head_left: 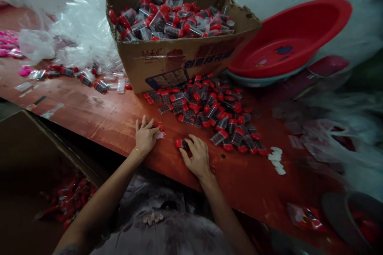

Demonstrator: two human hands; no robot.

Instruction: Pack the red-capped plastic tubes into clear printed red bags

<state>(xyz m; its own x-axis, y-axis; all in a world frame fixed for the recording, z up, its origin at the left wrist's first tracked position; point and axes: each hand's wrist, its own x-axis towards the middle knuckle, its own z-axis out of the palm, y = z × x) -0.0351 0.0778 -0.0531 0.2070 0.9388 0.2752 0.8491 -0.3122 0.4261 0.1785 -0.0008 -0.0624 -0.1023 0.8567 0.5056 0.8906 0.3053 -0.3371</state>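
Note:
My left hand (145, 137) lies on the red table with its fingers spread. Beneath those fingers is a small shiny red packet (161, 134), partly covered. My right hand (198, 155) has thumb and fingers closed around a small dark container with a red cap (178, 143), its cap end pointing left. Beyond the hands spreads a pile of similar red-capped clear containers with dark contents (209, 103). The dark part of the held one is mostly hidden by my fingers.
A cardboard box (134, 63) full of red-capped containers stands behind the pile. Red basin (299, 55) leans at the right; clear plastic bags (80, 28) lie at the left. White pieces (277, 160) rest right of the pile. A lower box (56, 147) holds red packets.

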